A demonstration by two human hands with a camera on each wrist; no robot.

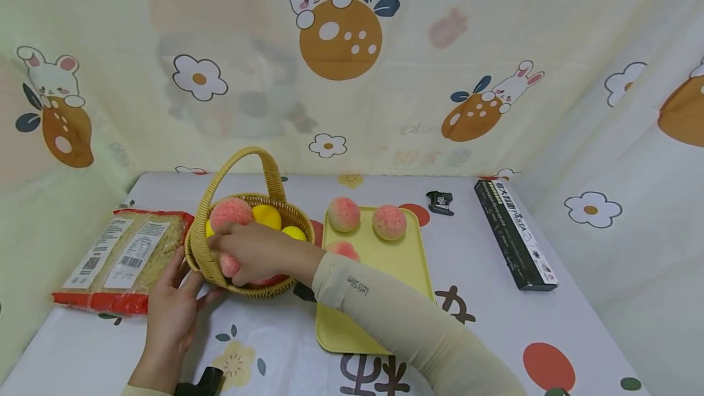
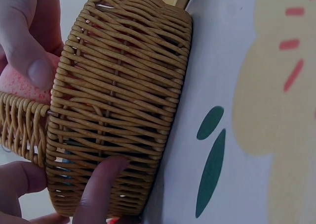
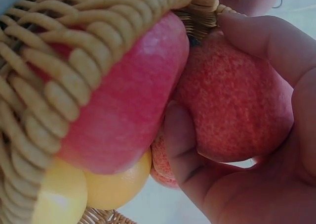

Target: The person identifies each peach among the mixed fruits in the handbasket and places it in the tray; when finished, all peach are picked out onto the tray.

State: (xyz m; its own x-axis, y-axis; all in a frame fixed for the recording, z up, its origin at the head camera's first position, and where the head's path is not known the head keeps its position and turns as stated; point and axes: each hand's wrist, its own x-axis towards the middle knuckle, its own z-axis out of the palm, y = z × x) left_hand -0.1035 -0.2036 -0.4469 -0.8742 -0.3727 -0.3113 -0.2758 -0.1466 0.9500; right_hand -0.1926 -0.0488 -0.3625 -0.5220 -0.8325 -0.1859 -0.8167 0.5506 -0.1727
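A wicker basket point(image 1: 250, 291) with a tall handle stands left of the middle, with several fruits in it. My right hand point(image 1: 264, 252) reaches into it and grips a pink peach point(image 3: 237, 100) between thumb and fingers. Beside that peach lie a smooth red fruit point(image 3: 128, 95) and yellow fruits point(image 3: 111, 184). Another peach point(image 1: 231, 211) sits at the basket's far left. My left hand point(image 1: 173, 310) touches the basket's left side from outside, its fingers extended; one digit point(image 2: 101, 189) lies against the woven wall near the handle's base.
Right of the basket lies a yellow tray point(image 1: 393, 261) carrying three peaches point(image 1: 390, 222); my right sleeve crosses over it. A clear bag with red edges and white labels point(image 1: 137, 255) lies at left. A small black packet point(image 1: 440, 203) and a long black box point(image 1: 517, 234) are at right.
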